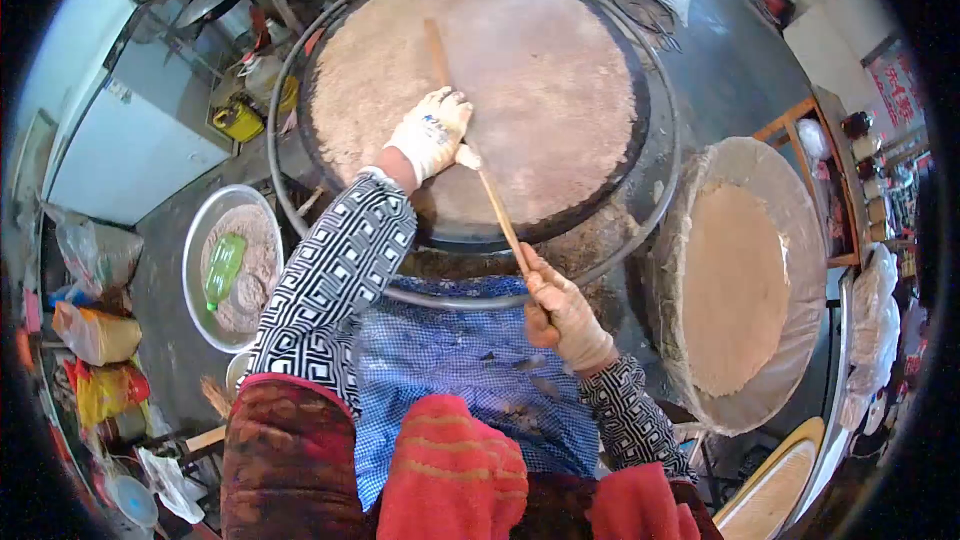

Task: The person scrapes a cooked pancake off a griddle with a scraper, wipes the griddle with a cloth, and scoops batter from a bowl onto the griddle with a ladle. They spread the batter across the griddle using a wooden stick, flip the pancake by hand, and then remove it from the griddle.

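Note:
A large round griddle point(641, 105) is covered by a thin, light-brown pancake point(560, 90) with steam above it. Across its near half lies a long wooden spreader point(497, 202), its flat end on the pancake. My left hand point(433, 135), in a white glove, is closed over the middle of the spreader, its fingers partly hidden from above. Lower down, my right hand point(567, 308), also gloved, grips the handle near the griddle's front edge. Below my hands hangs a blue checked cloth point(450, 340).
A metal basin point(190, 270) of pinkish-brown batter or meal, with a green plastic bottle point(225, 270) in it, stands left. On the right, a round cloth-covered stand point(700, 370) bears a brown flatbread point(735, 290). A metal ring point(672, 180) surrounds the griddle.

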Available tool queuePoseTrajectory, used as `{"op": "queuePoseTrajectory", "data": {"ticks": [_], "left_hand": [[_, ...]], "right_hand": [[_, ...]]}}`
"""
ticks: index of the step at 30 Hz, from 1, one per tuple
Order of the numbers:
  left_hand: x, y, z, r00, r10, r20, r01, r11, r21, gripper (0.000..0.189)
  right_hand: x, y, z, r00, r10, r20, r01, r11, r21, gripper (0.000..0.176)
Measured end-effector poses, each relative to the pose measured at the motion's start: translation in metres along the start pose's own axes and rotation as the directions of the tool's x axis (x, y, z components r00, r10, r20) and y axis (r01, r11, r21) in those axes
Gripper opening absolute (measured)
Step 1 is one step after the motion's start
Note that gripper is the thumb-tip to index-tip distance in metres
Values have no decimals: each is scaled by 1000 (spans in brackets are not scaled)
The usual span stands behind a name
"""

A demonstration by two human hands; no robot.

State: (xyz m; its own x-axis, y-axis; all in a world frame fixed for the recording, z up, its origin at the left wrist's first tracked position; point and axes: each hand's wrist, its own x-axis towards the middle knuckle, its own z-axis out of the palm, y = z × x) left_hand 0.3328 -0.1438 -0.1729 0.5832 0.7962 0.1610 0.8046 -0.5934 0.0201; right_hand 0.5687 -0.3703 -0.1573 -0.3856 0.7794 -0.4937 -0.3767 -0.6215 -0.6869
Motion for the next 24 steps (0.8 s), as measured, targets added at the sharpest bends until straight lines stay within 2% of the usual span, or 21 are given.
{"op": "queuePoseTrajectory", "data": {"ticks": [3,5,6,7,9,10,11,12,13,14,15,16,17,19,21,22,23,24], "left_hand": [[-54,-32,-2,997,-21,-79,25,999,42,84],[-94,-50,-11,995,-40,-97,48,996,81,90],[-115,-59,-15,994,-72,-87,79,994,74,91],[-136,-65,-19,992,-104,-77,109,992,64,93],[-180,-61,-26,978,-150,-142,168,978,124,93],[-198,-48,-41,972,-157,-173,174,981,86,88],[-217,-39,-41,947,-178,-268,189,982,17,78],[-233,-29,-42,934,-155,-322,178,983,42,72],[-243,-21,-41,919,-135,-371,169,984,61,66],[-244,-12,-43,972,-100,-213,107,994,21,62],[-246,-2,-44,997,-55,-53,53,998,-31,58],[-260,-5,-7,994,-21,-106,20,1000,-18,52],[-257,0,1,993,-70,-95,71,997,6,43],[-253,7,5,993,-81,-82,85,995,56,36],[-246,25,-8,982,-187,29,185,981,65,35],[-244,35,-8,986,-166,-23,167,983,72,34],[-242,50,-6,975,-222,-15,222,975,27,34],[-240,67,-2,966,-241,-98,246,969,37,35]], "right_hand": [[5,8,33,997,-57,48,66,974,-215,46],[10,16,55,996,-35,81,57,956,-286,46],[39,63,39,925,-309,220,377,808,-452,49],[21,35,66,994,10,109,18,966,-258,48],[24,46,74,999,7,48,17,882,-472,48],[18,47,75,999,4,52,21,884,-468,48],[10,47,74,998,-19,61,48,857,-513,48],[3,48,71,997,-41,67,72,828,-556,48],[12,66,52,901,-390,189,417,661,-625,48],[14,59,35,839,-493,232,440,364,-821,48],[17,45,14,768,-559,312,390,22,-920,48],[17,32,-5,801,-528,282,278,-89,-957,48],[16,20,-24,827,-507,244,162,-201,-966,48],[19,1,-72,732,-632,255,94,-276,-956,47],[11,-29,-100,711,-682,171,-62,-303,-951,46],[9,-43,-119,655,-742,144,-91,-266,-960,45],[4,-49,-132,597,-794,111,-119,-225,-967,44],[-3,-49,-134,630,-758,-167,54,258,-965,43]]}}
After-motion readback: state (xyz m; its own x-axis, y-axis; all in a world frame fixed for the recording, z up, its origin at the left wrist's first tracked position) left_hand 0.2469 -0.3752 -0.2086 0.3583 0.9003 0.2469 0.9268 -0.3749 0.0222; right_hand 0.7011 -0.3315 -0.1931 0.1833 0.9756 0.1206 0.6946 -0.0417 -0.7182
